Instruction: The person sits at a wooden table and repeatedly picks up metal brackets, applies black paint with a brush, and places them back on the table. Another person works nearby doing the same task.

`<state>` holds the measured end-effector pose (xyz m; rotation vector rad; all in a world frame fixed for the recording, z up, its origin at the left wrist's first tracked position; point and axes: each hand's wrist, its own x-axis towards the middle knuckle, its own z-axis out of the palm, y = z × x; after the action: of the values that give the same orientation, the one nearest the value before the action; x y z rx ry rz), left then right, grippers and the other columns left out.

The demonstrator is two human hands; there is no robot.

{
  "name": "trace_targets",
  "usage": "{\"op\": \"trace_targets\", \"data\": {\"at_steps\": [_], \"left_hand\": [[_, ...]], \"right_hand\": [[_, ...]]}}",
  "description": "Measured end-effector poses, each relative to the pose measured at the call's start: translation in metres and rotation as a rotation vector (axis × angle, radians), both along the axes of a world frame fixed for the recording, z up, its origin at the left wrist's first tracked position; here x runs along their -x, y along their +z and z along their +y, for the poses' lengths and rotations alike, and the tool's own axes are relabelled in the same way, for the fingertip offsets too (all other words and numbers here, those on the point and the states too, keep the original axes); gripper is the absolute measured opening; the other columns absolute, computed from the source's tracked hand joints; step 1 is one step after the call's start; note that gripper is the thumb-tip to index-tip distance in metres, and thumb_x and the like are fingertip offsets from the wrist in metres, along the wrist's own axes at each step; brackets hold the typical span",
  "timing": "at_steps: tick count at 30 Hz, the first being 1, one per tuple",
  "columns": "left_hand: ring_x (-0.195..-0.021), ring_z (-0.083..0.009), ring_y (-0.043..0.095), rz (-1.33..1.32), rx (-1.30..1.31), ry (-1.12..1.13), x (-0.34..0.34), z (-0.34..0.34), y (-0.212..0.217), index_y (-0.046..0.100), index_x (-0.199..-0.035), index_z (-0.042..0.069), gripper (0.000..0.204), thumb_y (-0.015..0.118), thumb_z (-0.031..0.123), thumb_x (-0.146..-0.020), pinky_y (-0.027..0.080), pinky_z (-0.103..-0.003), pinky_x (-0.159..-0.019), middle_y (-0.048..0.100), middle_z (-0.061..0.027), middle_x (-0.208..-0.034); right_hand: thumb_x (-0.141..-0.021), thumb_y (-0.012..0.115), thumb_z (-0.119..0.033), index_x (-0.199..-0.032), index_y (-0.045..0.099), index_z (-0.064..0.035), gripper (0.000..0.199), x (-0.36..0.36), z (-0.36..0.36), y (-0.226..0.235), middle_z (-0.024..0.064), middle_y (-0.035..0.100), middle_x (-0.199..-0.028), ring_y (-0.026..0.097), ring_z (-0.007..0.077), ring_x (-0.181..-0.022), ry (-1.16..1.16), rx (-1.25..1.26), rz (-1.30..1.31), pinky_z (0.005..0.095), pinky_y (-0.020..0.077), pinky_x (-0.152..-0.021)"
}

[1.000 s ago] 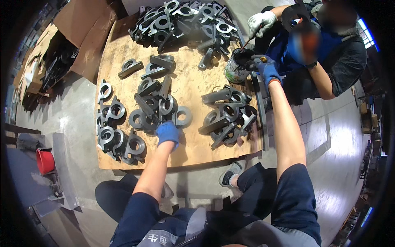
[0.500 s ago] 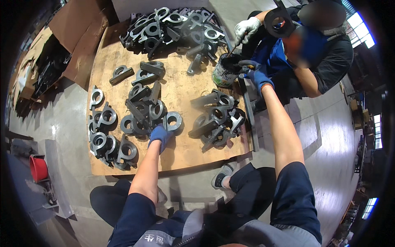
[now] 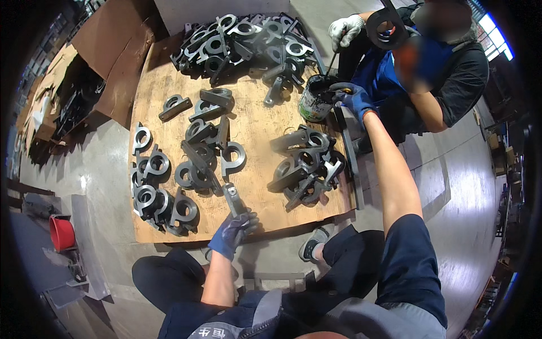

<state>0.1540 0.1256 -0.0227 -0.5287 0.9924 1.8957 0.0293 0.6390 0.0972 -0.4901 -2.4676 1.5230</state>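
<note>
My left hand (image 3: 230,233), in a blue glove, is closed round a grey metal ring bracket (image 3: 232,198). The bracket's flat arm points away from me, just inside the table's front edge; its ring is not plainly visible. My right hand (image 3: 357,100), also gloved in blue, reaches over the rim of a paint can (image 3: 314,107) with dark, wet-looking contents. Its fingers are curled round something small, partly hidden. Beyond my left hand lies a cluster of ring brackets (image 3: 199,155).
A large heap of brackets (image 3: 243,42) covers the table's far end. More brackets lie in groups at left (image 3: 152,198) and right (image 3: 307,164). A co-worker's white-gloved hand (image 3: 345,31) holds a thin stick into the can. An open cardboard box (image 3: 113,62) stands at far left.
My left hand has drawn back toward me from the middle cluster, now with a bracket in it. My right hand stays at the can. The whole view has shifted slightly.
</note>
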Motion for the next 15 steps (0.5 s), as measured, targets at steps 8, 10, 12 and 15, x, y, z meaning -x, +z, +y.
{"op": "trace_targets", "data": {"at_steps": [8, 10, 12, 15], "left_hand": [[-0.081, -0.017, 0.056, 0.157, -0.176, 0.088, 0.006, 0.015, 0.08, 0.044, -0.133, 0.002, 0.053, 0.065, 0.012, -0.086, 0.047, -0.027, -0.068, 0.054, -0.0051, -0.093], [-0.079, -0.017, 0.058, 0.217, -0.226, 0.133, 0.008, 0.014, 0.097, 0.048, -0.131, 0.004, 0.047, 0.057, 0.006, -0.085, 0.047, -0.024, -0.062, 0.057, -0.0047, -0.092], [-0.072, -0.0146, 0.057, 0.287, -0.232, 0.141, 0.01, 0.011, 0.12, 0.05, -0.128, 0.004, 0.043, 0.057, 0.008, -0.085, 0.045, -0.023, -0.056, 0.055, -0.0035, -0.089], [-0.07, -0.0116, 0.051, 0.397, -0.286, 0.175, 0.012, 0.005, 0.157, 0.05, -0.127, 0.004, 0.046, 0.064, 0.013, -0.085, 0.04, -0.021, -0.056, 0.052, -0.0027, -0.087]], "right_hand": [[-0.078, 0.058, 0.003, -0.109, 0.07, -0.0122, 0.037, -0.047, 0.005, -0.005, 0.0118, 0.071, -0.1, 0.066, 0.0228, -0.093, 0.18, -0.36, -0.075, 0.0309, 0.05, -0.082], [-0.082, 0.056, 0.004, -0.11, 0.069, -0.0074, 0.034, -0.06, -0.01, 0.002, 0.0086, 0.07, -0.1, 0.064, 0.0171, -0.093, -0.072, -0.432, -0.147, 0.0287, 0.0504, -0.084], [-0.087, 0.055, 0.001, -0.113, 0.068, -0.0059, 0.03, -0.082, -0.015, 0.007, 0.0081, 0.069, -0.102, 0.064, 0.0146, -0.093, -0.185, -0.303, -0.082, 0.0276, 0.0508, -0.084], [-0.096, 0.054, -0.012, -0.121, 0.063, -0.0048, 0.028, -0.113, -0.053, 0.028, 0.0117, 0.068, -0.109, 0.065, 0.0183, -0.094, -0.186, 0.329, 0.282, 0.0297, 0.053, -0.084]]}}
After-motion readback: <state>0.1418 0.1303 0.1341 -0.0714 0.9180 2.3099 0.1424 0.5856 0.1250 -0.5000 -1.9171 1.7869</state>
